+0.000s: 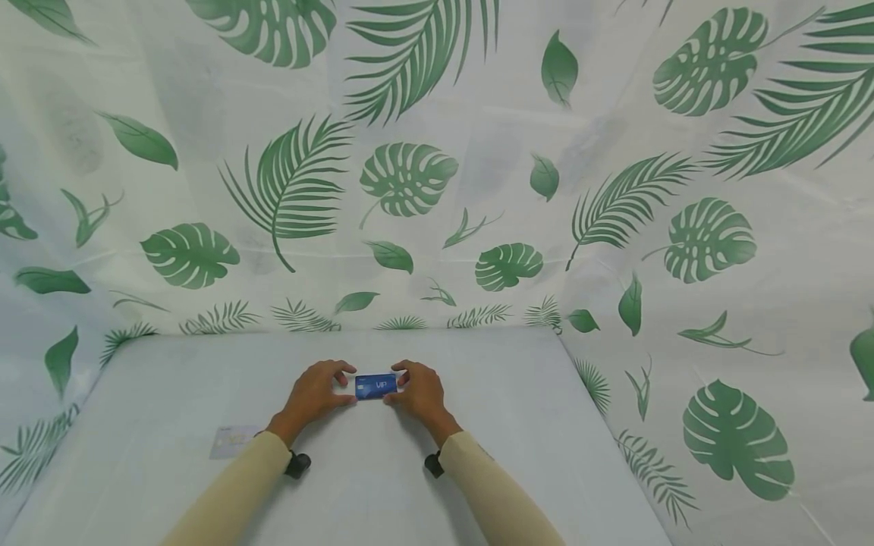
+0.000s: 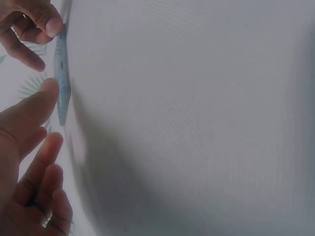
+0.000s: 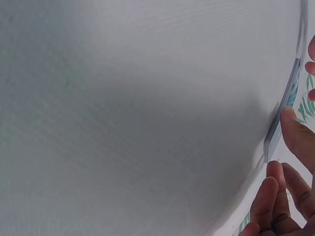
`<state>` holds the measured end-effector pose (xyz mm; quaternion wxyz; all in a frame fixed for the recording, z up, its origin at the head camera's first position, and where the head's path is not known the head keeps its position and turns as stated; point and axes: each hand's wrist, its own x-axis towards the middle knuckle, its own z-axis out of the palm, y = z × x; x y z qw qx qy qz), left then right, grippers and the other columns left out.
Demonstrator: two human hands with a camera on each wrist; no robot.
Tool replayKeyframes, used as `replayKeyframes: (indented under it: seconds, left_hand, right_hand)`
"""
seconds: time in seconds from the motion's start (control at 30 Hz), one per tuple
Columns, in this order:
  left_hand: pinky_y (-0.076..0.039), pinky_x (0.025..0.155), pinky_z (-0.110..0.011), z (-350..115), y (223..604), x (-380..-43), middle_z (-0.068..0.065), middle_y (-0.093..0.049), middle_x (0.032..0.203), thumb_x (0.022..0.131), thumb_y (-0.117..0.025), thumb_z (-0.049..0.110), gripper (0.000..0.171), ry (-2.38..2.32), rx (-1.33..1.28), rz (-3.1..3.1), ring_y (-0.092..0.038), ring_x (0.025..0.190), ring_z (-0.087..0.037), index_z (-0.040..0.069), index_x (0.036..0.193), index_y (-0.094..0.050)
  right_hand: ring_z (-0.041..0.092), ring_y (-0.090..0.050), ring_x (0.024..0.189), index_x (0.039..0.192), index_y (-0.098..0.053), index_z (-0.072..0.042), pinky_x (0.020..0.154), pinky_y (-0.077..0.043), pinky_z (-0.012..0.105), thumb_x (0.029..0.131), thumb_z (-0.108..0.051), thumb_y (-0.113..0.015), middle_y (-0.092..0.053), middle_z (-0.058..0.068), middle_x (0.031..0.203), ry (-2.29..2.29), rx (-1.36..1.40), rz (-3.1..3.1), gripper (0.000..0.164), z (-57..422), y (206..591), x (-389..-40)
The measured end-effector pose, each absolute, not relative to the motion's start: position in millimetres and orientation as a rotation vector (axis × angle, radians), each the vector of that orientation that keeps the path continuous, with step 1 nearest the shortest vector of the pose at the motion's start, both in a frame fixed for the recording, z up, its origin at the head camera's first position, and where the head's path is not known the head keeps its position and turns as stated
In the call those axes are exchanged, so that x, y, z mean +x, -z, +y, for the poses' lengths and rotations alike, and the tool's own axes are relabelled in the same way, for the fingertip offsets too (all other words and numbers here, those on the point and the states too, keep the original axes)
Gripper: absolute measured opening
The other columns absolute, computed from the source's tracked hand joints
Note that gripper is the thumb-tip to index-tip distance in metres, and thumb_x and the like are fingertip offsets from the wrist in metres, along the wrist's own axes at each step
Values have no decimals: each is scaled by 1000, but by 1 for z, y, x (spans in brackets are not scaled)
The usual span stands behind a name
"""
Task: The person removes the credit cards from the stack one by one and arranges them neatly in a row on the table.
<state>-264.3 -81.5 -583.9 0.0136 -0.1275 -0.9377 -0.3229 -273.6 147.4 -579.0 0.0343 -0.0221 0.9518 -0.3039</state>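
A stack of cards (image 1: pixel 375 387), topped by a blue one with "VIP" and a chip mark, is between my hands near the table's middle. Its layered edge (image 3: pixel 278 123) shows in the right wrist view. My right hand (image 1: pixel 419 390) holds the right end, thumb over the near corner and forefinger by the far corner. At the left end, my left hand (image 1: pixel 315 393) curves loosely, its thumb touching the near corner and its forefinger just off the far one. Whether the stack is slightly raised from the table, I cannot tell.
A pale printed card (image 1: pixel 228 447) lies on the white table (image 1: pixel 369 485), partly behind my left wrist. Leaf-patterned sheeting (image 1: pixel 423 265) rises behind the table and along both sides. A dark wrist strap with a small device (image 1: pixel 297 464) is on each wrist.
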Motion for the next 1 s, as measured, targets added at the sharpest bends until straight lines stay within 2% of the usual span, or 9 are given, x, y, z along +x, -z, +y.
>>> replayKeyframes:
  seconds: [0.43, 0.7, 1.0]
  left_hand:
    - [-51, 92, -45, -77, 594, -275, 2, -68, 91, 77, -96, 25, 57, 985, -404, -2961, -59, 91, -18, 13, 127, -74]
    - [-49, 84, -39, -74, 598, -278, 2, -65, 89, 76, -97, 24, 53, 944, -454, -2960, -55, 85, -15, 11, 123, -75]
    - [-49, 86, -41, -73, 593, -277, 1, -66, 89, 79, -95, 25, 52, 907, -468, -2972, -55, 88, -16, 9, 123, -74]
  right_hand:
    - [17, -59, 91, 130, -73, -18, 89, -49, 40, 79, -21, -95, -69, -1, 94, 921, -66, 2877, 56, 149, 580, -278]
    - [17, -58, 88, 128, -74, -16, 85, -46, 38, 79, -18, -95, -68, 0, 92, 906, -107, 2858, 54, 149, 581, -281]
    - [16, -57, 86, 127, -73, -16, 84, -46, 38, 79, -17, -95, -68, 0, 91, 904, -132, 2872, 53, 149, 579, -282]
